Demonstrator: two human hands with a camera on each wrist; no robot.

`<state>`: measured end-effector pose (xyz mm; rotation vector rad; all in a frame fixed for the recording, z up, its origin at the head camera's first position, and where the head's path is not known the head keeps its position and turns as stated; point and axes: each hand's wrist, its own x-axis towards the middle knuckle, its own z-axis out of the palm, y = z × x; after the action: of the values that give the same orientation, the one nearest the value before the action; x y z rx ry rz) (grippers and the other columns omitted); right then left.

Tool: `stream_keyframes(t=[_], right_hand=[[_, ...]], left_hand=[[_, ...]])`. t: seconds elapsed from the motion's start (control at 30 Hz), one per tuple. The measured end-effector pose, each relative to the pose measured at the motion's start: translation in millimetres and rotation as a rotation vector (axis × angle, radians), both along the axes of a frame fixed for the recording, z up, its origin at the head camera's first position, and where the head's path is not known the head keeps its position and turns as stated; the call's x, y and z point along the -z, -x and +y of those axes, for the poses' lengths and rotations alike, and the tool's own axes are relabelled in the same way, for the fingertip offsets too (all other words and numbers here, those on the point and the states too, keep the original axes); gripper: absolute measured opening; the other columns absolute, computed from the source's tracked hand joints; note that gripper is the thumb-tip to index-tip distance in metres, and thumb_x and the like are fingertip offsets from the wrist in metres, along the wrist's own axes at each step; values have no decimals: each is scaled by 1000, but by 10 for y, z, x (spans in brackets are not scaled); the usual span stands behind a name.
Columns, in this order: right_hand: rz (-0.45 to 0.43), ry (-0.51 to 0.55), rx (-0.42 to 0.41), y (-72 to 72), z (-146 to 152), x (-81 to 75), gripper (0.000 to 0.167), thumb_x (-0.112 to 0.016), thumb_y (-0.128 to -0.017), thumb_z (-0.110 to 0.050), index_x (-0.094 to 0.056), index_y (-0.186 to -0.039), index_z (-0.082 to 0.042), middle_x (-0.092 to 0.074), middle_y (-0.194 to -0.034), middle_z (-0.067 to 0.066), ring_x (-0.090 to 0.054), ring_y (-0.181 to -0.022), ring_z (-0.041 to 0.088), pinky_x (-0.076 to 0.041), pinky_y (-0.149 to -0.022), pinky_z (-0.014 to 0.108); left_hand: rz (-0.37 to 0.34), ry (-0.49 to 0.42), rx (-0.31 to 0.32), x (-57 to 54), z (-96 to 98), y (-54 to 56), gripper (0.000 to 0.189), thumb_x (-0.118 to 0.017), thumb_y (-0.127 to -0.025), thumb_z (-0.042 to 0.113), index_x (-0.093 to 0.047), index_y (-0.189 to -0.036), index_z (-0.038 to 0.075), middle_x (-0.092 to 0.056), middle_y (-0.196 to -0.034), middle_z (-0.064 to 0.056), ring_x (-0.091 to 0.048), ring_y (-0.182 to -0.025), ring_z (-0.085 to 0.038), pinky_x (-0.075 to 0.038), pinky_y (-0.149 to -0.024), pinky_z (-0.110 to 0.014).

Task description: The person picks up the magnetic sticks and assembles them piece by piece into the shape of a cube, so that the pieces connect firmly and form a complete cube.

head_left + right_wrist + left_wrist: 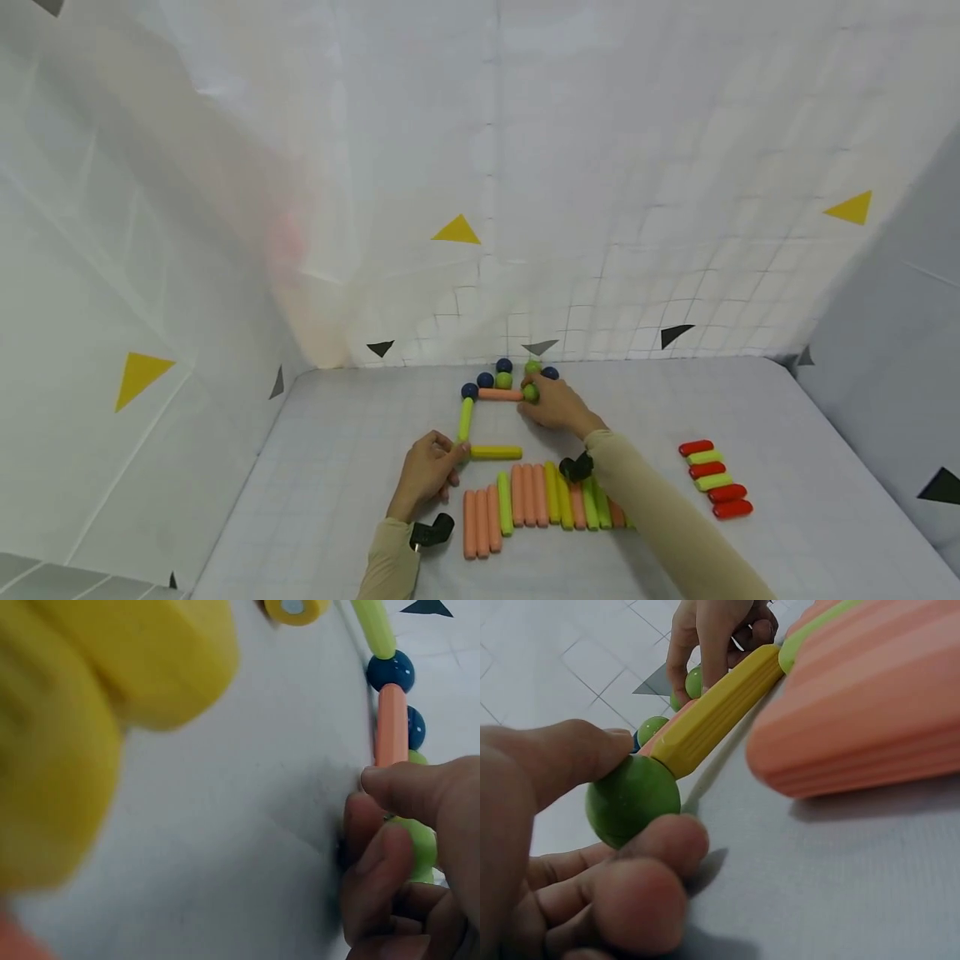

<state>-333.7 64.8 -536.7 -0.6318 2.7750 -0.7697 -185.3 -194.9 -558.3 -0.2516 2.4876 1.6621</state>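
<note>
At the lower corner of a partly joined frame of sticks and balls, my left hand (427, 472) pinches a green ball (634, 799) between thumb and fingers. A yellow stick (497, 452) runs right from that ball, and a light green stick (466, 421) leads up to a dark blue ball (469, 391). From the blue ball an orange stick (499, 394) reaches a second green ball (530, 392). My right hand (558, 408) holds this second ball in its fingers, which partly cover it. The yellow stick's right end touches no ball.
Behind the frame lie loose balls, among them a blue one (485, 380) and a green one (504, 381). Nearer me is a row of orange, yellow and green sticks (528, 496), partly under my right forearm. Short red and green pieces (727, 492) lie at right.
</note>
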Motion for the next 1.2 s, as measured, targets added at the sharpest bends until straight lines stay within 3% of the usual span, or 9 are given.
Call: stream_keyframes(t=[0.3,0.6,0.83,0.97,1.1,1.2], right_hand=[[-35,57,-23,5,-86,23,28,-70,-104,-27,-62,-127,-13,-64,-63,-3,-59,-52,14,-47,-53,28],[-162,130,-5,-27,-68,-8,27,-61,-109,-25,-51,-131,-12,-69,-65,2,-63,-54,17,-49,-54,29],[-186,183,2,-23,-50,27,36,-62,-108,-23,-50,-139,-10,-70,-63,3,-64,-52,18,-52,-52,31],[-164,254,64,-38,-31,35,48,-65,-106,-25,-45,-146,-9,-71,-65,4,-64,-50,18,-52,-51,31],[-98,345,125,-133,-3,-42,41,-65,-105,-28,-49,-136,-6,-72,-69,4,-63,-53,19,-50,-50,32],[-98,320,51,-312,0,-175,29,-66,-105,-31,-58,-120,-8,-72,-74,6,-63,-58,19,-48,-53,31]], left_hand=[[31,-3,21,13,-9,12,45,-71,-101,47,-58,-112,6,-67,-62,-1,-51,-38,-9,-41,-39,-22],[21,26,24,12,-14,18,46,-70,-101,49,-58,-112,6,-68,-62,-1,-51,-39,-9,-41,-39,-22],[22,28,22,12,-12,18,47,-70,-101,50,-57,-112,6,-68,-61,-1,-51,-39,-9,-41,-39,-22],[34,31,21,17,-6,17,46,-71,-101,49,-58,-111,6,-67,-61,-1,-51,-38,-9,-40,-38,-22],[44,27,20,19,-9,18,46,-71,-101,48,-58,-111,6,-67,-60,-1,-51,-37,-8,-39,-38,-22],[39,26,19,12,-14,7,46,-71,-100,49,-58,-111,6,-67,-60,-1,-51,-37,-8,-39,-38,-22]])
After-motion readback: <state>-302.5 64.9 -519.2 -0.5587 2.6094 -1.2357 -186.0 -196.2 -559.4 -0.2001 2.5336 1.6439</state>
